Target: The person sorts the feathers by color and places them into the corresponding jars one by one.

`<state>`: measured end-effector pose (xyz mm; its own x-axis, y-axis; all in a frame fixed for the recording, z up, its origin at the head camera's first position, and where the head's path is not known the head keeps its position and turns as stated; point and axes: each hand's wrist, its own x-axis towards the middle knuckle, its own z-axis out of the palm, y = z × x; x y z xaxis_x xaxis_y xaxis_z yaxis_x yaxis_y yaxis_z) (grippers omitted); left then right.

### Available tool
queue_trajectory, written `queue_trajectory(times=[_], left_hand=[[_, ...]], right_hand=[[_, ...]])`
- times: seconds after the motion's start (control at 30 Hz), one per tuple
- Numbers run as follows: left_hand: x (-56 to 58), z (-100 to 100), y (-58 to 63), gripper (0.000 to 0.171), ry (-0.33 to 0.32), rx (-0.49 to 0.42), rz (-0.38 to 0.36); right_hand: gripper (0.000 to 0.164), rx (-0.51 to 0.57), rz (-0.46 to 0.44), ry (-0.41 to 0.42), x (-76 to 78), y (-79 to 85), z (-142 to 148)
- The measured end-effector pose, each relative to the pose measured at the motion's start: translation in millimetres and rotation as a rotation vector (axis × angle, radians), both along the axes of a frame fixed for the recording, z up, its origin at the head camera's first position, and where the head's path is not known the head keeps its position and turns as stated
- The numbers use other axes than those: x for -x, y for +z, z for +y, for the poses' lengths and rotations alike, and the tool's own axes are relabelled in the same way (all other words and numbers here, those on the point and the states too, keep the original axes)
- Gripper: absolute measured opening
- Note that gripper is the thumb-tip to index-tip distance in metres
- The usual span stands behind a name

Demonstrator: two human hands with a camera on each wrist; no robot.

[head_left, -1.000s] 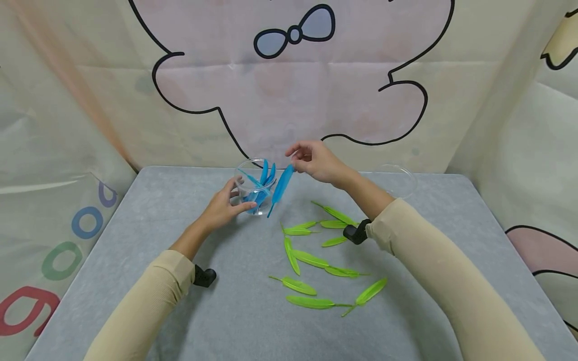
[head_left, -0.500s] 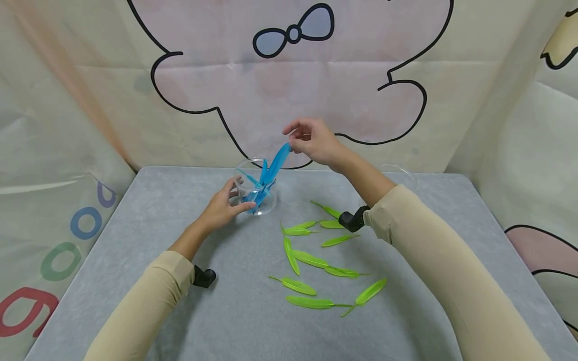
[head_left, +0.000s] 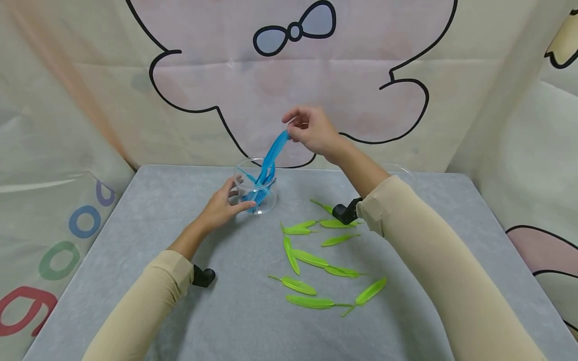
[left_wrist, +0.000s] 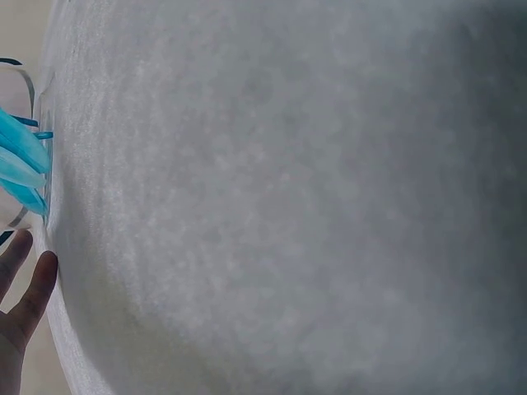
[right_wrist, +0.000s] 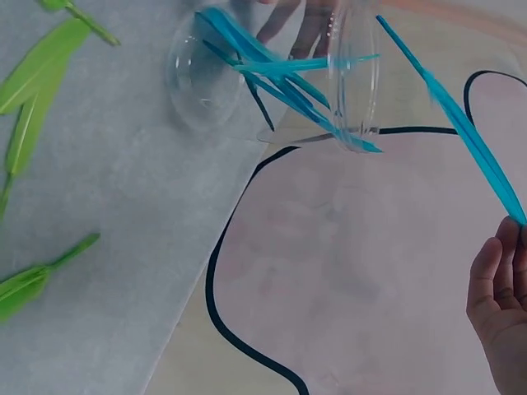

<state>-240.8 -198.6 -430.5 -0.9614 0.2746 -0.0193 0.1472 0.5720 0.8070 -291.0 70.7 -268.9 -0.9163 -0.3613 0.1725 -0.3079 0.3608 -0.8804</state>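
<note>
Slanting between hands (right pinching): blue feather

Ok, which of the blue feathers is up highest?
The blue feather pinched in the right hand, reaching well above the clear cup; the other blue feathers rest in the cup, unheld by that hand.

On the table, near its back edge & slightly L of ctr., stands the cup; several feathers lean in it. Your L hand is at its L side. Your R hand is above & to the R, w/ one feather between hand and cup. The loose feathers lie in front & to the R of the cup, approx. mid-table. At back R, partly behind your R forearm, is another container. Behind the table is the backdrop.
</note>
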Motion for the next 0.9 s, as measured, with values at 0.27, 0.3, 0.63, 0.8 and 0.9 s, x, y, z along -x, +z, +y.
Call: queue_trajectory(times=[0.27,0.3,0.63,0.8,0.9], left_hand=[[2.0,1,-1.5,0.091,-0.003,0.006,0.009],[2.1,1,-1.7,0.091,-0.004,0.008,0.008],[1.9,1,-1.4,0.093,0.006,0.007,-0.008],[1.1,2,-1.4,0.093,0.014,0.008,-0.026],[0.0,2,-1.8,0.092,0.017,0.003,-0.029]], right_hand=[[0.019,-0.009,0.008,-0.013,-2.8,-7.9,-9],[0.018,-0.009,0.012,-0.006,-2.7,-9.6,-11],[0.018,-0.068,0.063,0.018,-6.1,-23.3,-21],[0.017,-0.101,0.065,0.038,-9.0,-32.0,-27],[0.016,-0.139,0.075,0.055,-11.3,-36.5,-31]])
